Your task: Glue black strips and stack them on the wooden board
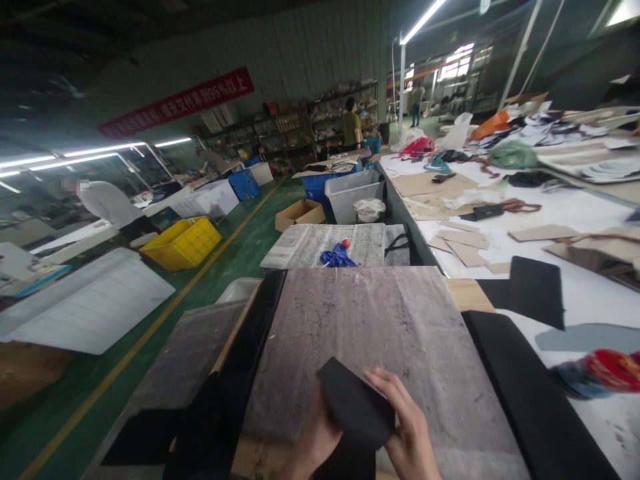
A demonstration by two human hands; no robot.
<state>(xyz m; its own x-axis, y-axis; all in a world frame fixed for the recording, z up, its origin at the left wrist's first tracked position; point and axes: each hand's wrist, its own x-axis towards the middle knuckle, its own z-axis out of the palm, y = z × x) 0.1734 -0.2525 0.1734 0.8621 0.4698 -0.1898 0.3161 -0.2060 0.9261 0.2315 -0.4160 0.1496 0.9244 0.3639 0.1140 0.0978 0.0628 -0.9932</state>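
Both my hands hold a black flat piece (356, 405), bent or tilted, above the near part of a worn grey-brown board (370, 320). My left hand (316, 437) is closed on its left edge, with some fingers hidden behind it. My right hand (407, 423) grips the right edge, fingers bent along the far side. More black material hangs below the piece, between my wrists. A long black strip of material (255, 333) lies along the board's left edge. Along its right side lies a black padded-looking panel (530, 387).
The long white table (510, 193) on my right carries cardboard pieces (463, 243), a black sheet (537, 291) and a red-topped item (613, 370). Ahead lie a blue cloth (339, 256) and a red ball (346, 243). A yellow bin (181, 243) stands left; other people work farther off.
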